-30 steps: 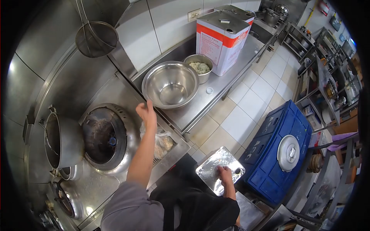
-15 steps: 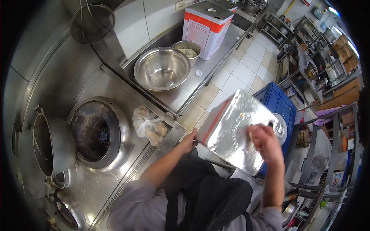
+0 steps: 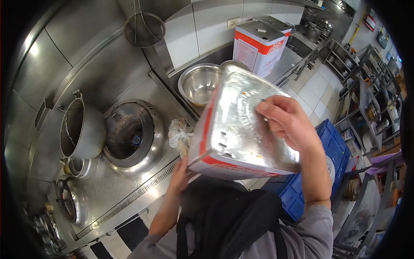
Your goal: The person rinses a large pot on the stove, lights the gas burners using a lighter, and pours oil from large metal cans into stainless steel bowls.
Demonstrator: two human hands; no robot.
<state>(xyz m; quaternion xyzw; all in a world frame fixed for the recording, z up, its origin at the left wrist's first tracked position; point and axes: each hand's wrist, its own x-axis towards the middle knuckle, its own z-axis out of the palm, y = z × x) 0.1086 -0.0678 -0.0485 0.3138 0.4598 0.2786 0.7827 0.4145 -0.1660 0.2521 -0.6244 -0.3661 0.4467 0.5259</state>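
Observation:
A large square tin point(image 3: 241, 129) with red and white sides is held tilted in front of me, its shiny metal end facing up. Dark slits mark that end near one corner. My left hand point(image 3: 180, 175) supports the lower left corner, with fingers partly hidden beneath. My right hand point(image 3: 289, 121) is closed with curled fingers at the middle of the metal end; the part it grips is covered. Beyond the tin, a steel mixing bowl point(image 3: 200, 84) is partly hidden behind its edge. A knotted clear plastic bag point(image 3: 180, 134) lies close to my left hand.
At left are a wok burner point(image 3: 136, 139) with a small blue flame and a deep metal pot point(image 3: 86, 129). Another red-and-white tin point(image 3: 254, 52) stands on the back counter. A strainer point(image 3: 144, 30) hangs above. A blue bin point(image 3: 332, 159) sits at right.
The tin has moved left and closer, turning so that a red-edged side now faces me. Both hands have moved with it. The view has shifted, and the tin now covers part of the bowl.

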